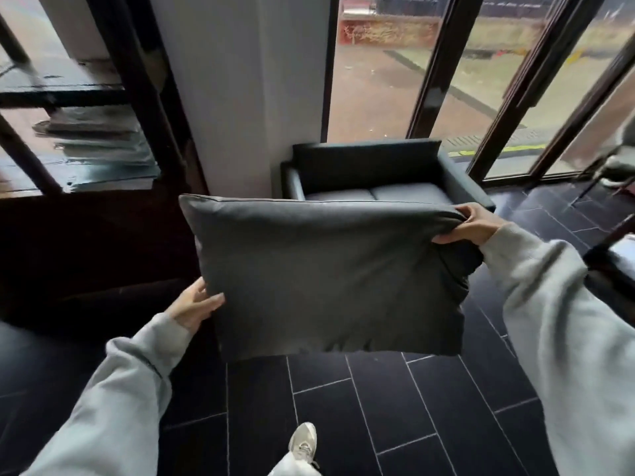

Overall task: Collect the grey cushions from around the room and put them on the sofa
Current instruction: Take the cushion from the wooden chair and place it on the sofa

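A large dark grey cushion [330, 276] hangs in the air in front of me, held flat-on. My right hand [469, 226] pinches its upper right corner, bunching the fabric. My left hand [196, 304] presses against its lower left edge, fingers spread on the side. Beyond the cushion stands a small dark sofa [457, 176] against the wall and window; its two seat pads show above the cushion's top edge and carry nothing that I can see.
A dark shelf unit [144, 108] with stacked papers stands at the left. Tall dark-framed windows [433, 73] rise behind the sofa. A white pillar is between them. Dark floor tiles [378, 407] stretch below, with my shoe [304, 441] on them. Furniture edges show at the right.
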Action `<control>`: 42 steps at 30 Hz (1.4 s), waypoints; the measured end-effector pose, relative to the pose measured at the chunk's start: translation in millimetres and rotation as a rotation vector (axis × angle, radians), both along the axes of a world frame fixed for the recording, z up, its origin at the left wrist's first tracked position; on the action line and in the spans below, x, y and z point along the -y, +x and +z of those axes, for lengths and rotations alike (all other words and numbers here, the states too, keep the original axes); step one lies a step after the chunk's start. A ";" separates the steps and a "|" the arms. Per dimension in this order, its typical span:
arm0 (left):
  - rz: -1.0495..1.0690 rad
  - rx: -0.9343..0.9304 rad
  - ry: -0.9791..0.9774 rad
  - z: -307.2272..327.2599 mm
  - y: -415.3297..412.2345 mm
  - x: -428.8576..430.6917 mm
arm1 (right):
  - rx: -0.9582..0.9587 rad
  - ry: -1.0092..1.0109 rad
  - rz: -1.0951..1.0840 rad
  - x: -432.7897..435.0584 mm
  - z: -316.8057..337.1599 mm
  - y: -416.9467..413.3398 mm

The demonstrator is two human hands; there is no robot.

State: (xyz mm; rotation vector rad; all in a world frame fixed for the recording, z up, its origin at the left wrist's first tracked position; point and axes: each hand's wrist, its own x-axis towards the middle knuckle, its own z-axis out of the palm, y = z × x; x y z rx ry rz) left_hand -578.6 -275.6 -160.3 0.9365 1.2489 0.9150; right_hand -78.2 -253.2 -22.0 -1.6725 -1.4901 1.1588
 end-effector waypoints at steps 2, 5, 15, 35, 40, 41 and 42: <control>-0.012 -0.044 0.010 -6.3 42.0 -43.1 | -0.049 -0.001 -0.072 -23.2 12.1 30.1; 0.130 0.076 0.013 -4.3 104.4 -103.9 | -0.014 -0.017 -0.185 -53.2 17.2 77.7; 0.172 0.187 -0.112 -24.5 243.4 -261.2 | -0.564 -0.175 -0.640 -94.8 -109.0 194.5; 0.171 -0.183 -0.060 -53.9 508.0 -511.4 | -0.191 -0.153 -0.638 -401.2 -172.4 461.2; 0.207 -0.224 -0.041 -77.3 560.7 -609.4 | -0.122 -0.149 -0.644 -494.7 -187.5 504.3; 0.202 -0.226 -0.031 -82.0 570.9 -632.0 | -0.112 -0.142 -0.653 -515.5 -190.0 511.9; 0.196 -0.222 -0.025 -84.5 581.5 -655.2 | -0.104 -0.139 -0.661 -537.0 -190.9 519.1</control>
